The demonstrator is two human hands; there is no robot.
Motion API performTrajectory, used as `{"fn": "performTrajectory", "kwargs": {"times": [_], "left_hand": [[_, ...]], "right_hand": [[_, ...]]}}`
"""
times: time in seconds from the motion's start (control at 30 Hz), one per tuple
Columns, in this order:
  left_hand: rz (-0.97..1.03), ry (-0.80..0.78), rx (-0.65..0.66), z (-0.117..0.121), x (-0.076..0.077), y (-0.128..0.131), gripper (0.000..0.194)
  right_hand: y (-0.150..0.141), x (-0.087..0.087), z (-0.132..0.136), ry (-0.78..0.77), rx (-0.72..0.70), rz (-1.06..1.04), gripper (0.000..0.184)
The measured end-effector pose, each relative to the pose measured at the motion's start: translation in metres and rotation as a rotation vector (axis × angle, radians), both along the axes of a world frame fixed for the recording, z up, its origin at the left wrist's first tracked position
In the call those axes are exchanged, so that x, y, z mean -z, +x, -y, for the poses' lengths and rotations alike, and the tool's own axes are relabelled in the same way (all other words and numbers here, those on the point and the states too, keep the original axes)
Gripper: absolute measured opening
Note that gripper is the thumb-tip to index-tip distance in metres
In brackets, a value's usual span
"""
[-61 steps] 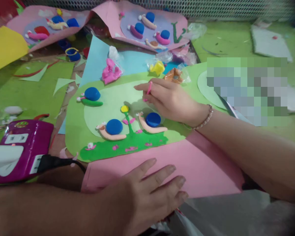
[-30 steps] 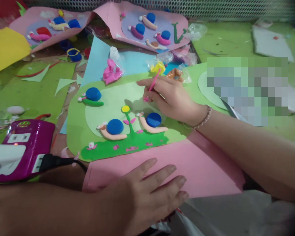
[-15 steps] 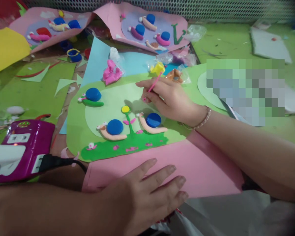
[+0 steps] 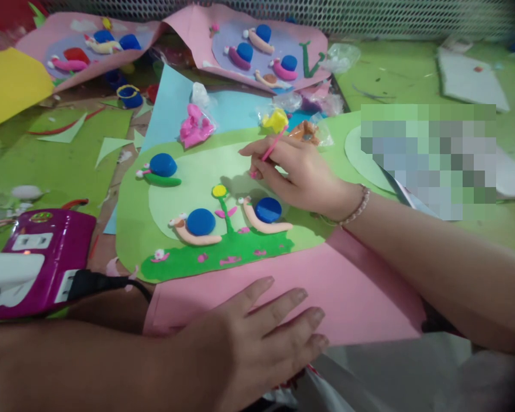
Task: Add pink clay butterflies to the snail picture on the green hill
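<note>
My right hand (image 4: 287,166) is closed on a thin pink stick (image 4: 274,144), holding it slanted above the pale green paper (image 4: 197,157); a small pink bit shows at its lower end. Below my hand is a clay snail (image 4: 268,212) with a peach body and a blue round shell. A similar snail (image 4: 199,223) and a yellow-topped clay flower (image 4: 220,192) are beside it, over a green clay strip (image 4: 218,256). A green-bodied snail (image 4: 162,167) sits at the upper left. My left hand (image 4: 257,337) lies flat on a pink sheet (image 4: 326,292), fingers spread.
Pink clay (image 4: 195,127), yellow clay (image 4: 275,120) and brown clay (image 4: 304,133) in plastic wrap lie behind the paper. A purple power strip (image 4: 75,240) with a black plug stands at left. Two pink pictures (image 4: 189,28) with clay snails lean at the back.
My right hand, with the pink stick, has shifted very slightly to the right. My left hand and the clay pieces have stayed put.
</note>
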State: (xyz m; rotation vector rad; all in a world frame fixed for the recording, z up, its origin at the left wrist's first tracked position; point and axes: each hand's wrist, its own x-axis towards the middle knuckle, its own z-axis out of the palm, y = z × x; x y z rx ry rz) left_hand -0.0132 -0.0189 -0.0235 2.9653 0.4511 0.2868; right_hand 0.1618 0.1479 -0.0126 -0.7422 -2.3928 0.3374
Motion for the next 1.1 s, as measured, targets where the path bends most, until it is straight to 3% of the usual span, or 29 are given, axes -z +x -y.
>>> {"fn": "performTrajectory", "kwargs": {"times": [0.13, 0.23, 0.37, 0.53, 0.67, 0.87, 1.0, 1.1], "left_hand": [[-0.006, 0.005, 0.001, -0.001, -0.002, -0.001, 0.043], [-0.004, 0.004, -0.006, 0.0, -0.002, 0.0, 0.043], [0.002, 0.001, -0.022, 0.001, 0.0, 0.0, 0.044], [0.006, 0.008, -0.016, 0.001, 0.0, 0.0, 0.044], [0.01, 0.005, -0.01, 0.0, -0.001, 0.0, 0.044], [0.011, -0.002, -0.008, 0.0, 0.0, 0.0, 0.044], [-0.003, -0.001, -0.004, 0.0, 0.0, -0.001, 0.044], [-0.022, 0.002, 0.008, 0.0, -0.001, -0.001, 0.046]], "right_hand": [[0.0, 0.001, -0.001, 0.007, -0.01, -0.037, 0.02], [0.001, 0.001, -0.002, -0.084, -0.018, -0.092, 0.018], [0.002, 0.003, -0.008, -0.31, 0.087, -0.335, 0.016], [0.003, 0.005, -0.015, -0.319, 0.189, -0.454, 0.018], [0.005, 0.003, -0.013, -0.176, 0.18, -0.31, 0.013], [0.017, 0.003, -0.025, 0.387, -0.128, -0.026, 0.028], [0.022, 0.004, -0.03, 0.45, -0.161, 0.053, 0.032], [0.022, 0.003, -0.027, 0.397, -0.125, 0.148, 0.033]]}}
